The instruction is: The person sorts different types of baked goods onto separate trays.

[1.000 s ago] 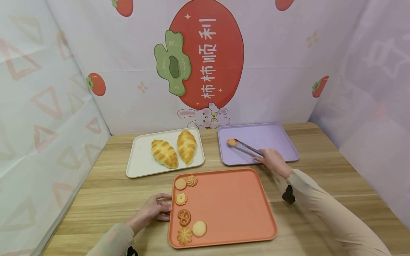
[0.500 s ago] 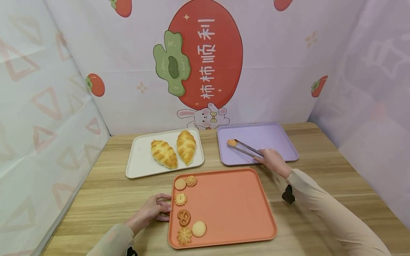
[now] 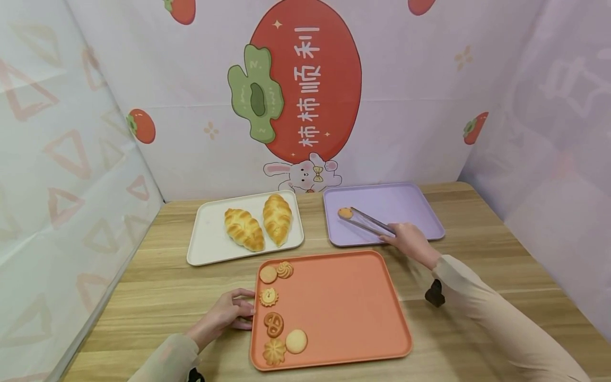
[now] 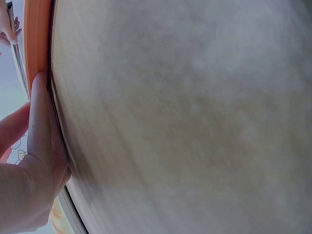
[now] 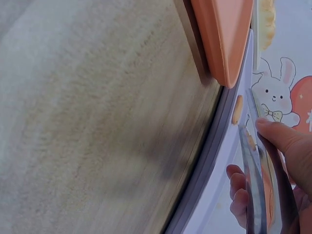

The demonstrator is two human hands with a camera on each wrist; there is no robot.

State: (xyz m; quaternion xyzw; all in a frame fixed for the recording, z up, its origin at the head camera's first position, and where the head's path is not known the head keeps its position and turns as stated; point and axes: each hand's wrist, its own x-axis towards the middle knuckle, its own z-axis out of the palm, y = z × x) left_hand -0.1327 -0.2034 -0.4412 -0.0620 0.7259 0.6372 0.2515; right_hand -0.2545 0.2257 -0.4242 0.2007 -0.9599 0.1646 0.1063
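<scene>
Small cookie (image 3: 346,213): on the purple tray (image 3: 396,201), toward its 9 o'clock side; taking 12 as the backdrop, it lies at 10 o'clock from the right hand (image 3: 409,242), past the fingertips. Round, golden-orange, with small dark specks.
Tongs (image 5: 255,195): slim shiny metal, legs parted, tips on either side of the cookie; whether both touch it I cannot tell.
Right grip: thumb and curled fingers pinch the tongs, hand over the tray's 5 o'clock rim, pointing toward 10; the beige sleeve (image 3: 506,318) comes in from 4 o'clock.
Left hand (image 3: 226,314): fingers loosely extended, thumb apart, touching the 9 o'clock rim of the orange tray (image 3: 348,302); forearm from 8 o'clock.
Orange tray's load: a round cookie (image 3: 268,274) and a swirl cookie (image 3: 285,269) at 10 o'clock, a scalloped one (image 3: 269,297) at 9, a pretzel (image 3: 273,324), a flower-shaped one (image 3: 274,352) and a pale round one (image 3: 296,341) around 8.
White tray (image 3: 210,233): about 11 o'clock from the orange tray, bearing two golden loaves (image 3: 244,229).
Table (image 3: 157,276): wood-grained, beneath all three trays.
</scene>
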